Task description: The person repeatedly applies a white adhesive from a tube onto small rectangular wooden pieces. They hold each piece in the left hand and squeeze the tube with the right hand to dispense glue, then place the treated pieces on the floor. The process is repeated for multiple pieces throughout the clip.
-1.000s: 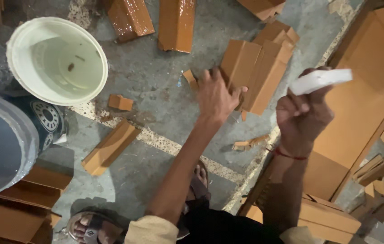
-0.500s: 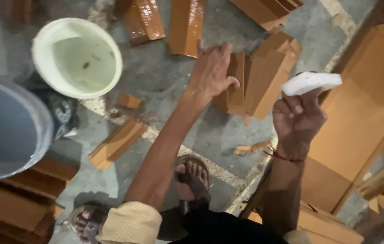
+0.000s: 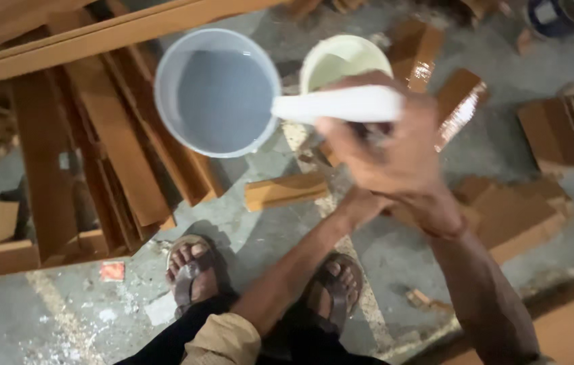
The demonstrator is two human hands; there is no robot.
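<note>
Head view: the right hand point(image 3: 395, 152) was raised close to the camera, back of the hand upward, fingers closed around a white tool point(image 3: 337, 106) held level, its free end pointing left over the rim of the grey bucket point(image 3: 216, 94). The tool's kind could not be made out; motion blur softened it. The left arm reached forward beneath the right; the left hand point(image 3: 361, 203) was mostly hidden behind the right wrist, so its grip could not be determined. A pale tub point(image 3: 341, 61) stood just beside the bucket, partly covered by the right hand. Wood blocks point(image 3: 285, 191) lay on the concrete floor point(image 3: 64, 318). Two sandalled feet point(image 3: 192, 270) showed below.
</note>
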